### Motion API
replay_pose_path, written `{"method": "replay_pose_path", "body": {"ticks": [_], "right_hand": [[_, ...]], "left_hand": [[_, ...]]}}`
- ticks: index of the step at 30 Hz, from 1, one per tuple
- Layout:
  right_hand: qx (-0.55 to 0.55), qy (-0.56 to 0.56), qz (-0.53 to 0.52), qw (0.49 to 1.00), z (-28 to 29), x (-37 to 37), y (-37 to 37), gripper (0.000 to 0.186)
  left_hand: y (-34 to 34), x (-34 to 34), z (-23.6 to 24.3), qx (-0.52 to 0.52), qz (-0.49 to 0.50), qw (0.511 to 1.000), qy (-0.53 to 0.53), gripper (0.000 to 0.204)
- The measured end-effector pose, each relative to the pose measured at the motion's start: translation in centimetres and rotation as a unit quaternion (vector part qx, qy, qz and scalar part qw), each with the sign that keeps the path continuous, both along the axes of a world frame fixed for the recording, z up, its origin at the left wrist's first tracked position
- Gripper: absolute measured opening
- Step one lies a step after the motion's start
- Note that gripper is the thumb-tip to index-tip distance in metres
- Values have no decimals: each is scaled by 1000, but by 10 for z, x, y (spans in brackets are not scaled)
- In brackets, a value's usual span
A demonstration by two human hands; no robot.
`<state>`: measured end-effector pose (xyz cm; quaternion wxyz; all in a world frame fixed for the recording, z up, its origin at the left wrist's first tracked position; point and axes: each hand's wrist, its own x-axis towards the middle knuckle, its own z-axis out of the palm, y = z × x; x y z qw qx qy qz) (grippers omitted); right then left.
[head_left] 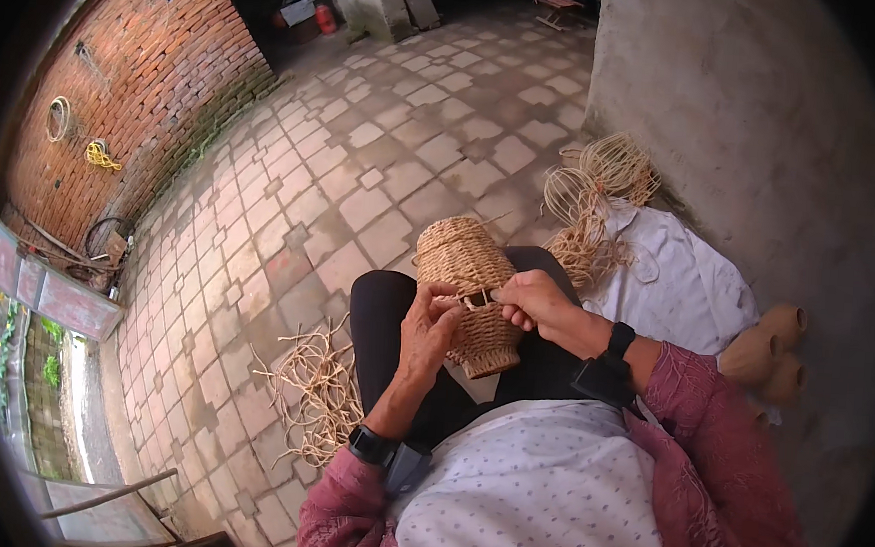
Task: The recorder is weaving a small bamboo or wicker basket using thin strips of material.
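While pinching a pale strand [483,297] in the right hand [541,302], touching the woven basket [466,258] on the dark-trousered lap [383,315] with the left hand [425,335] in a narrow curl, cannot tell if gripping | near left: tangle of loose strands [318,389] | right: white cloth [673,273] | far left: brick wall [163,86]

Between the left hand [426,333] and the right hand [543,305], the woven basket [464,255] looks like rough, matt plant fibre. Left of them, loose cords [322,395] look dry and fibrous. Right of them lies soft, matt white cloth [673,273]. Beyond them, paving tiles [371,209] look hard and matt; far left, the brick wall [175,57] looks coarse, unglazed.
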<state>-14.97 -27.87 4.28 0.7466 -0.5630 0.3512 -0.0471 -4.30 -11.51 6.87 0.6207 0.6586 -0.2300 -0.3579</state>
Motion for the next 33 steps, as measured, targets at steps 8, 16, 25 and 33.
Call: {"method": "replay_pose_path", "body": {"ticks": [8, 16, 25, 33], "right_hand": [[94, -86, -43, 991, -22, -29, -17, 16], [-25, -66, -166, 984, -35, -69, -33, 18], [-9, -158, -185, 970, -35, -71, -30, 18], [-3, -239, -115, 964, -7, -50, -33, 20]], "left_hand": [[14, 2, 1, 4, 19, 1000, 15, 28], [1, -8, 20, 84, 37, 908, -410, 18], [-28, -28, 22, 93, -130, 836, -525, 25], [-31, -17, 15, 65, -84, 986, -130, 23]]}}
